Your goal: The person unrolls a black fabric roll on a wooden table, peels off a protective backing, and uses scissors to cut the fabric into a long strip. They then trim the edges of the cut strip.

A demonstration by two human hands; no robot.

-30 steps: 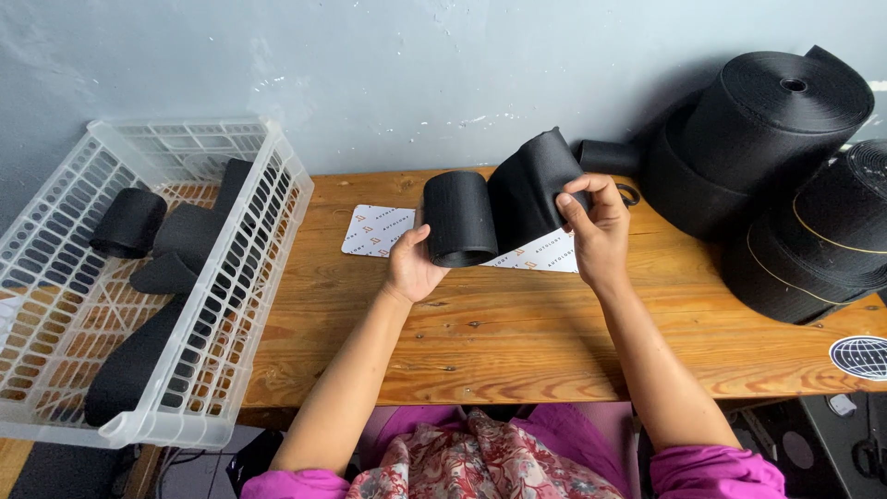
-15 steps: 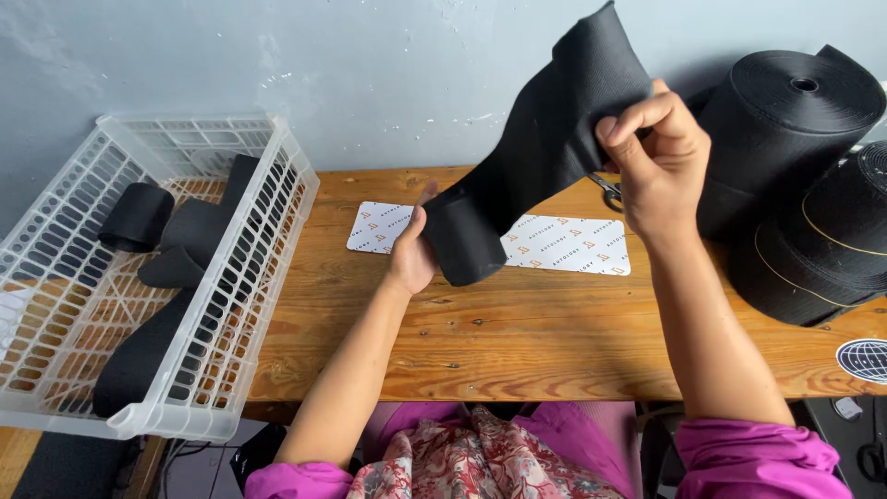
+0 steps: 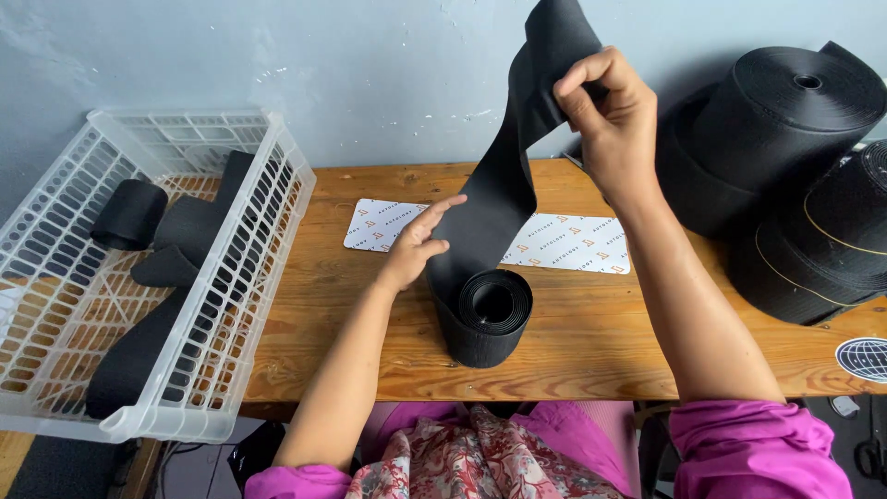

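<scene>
While the right hand (image 3: 610,115) pinches the free end of a wide black elastic band (image 3: 504,199) high above the worktop (image 3: 591,333), thumb and fingers closed on the folded edge, the left hand (image 3: 418,245) lies open and flat against the hanging strip, fingers extended, gripping nothing. The band runs down to a small coiled roll (image 3: 487,319) standing on its edge on the worktop, just in front of a white printed card (image 3: 573,245).

Judgement: woven elastic, light, limp, slightly stretchy, not slippery; it drapes and twists. Best held at the end across the full width, the coil steadied by its outer wrap.

Left: white plastic basket (image 3: 231,305) holding cut black band pieces (image 3: 176,249). Right: large black band rolls (image 3: 785,139).
</scene>
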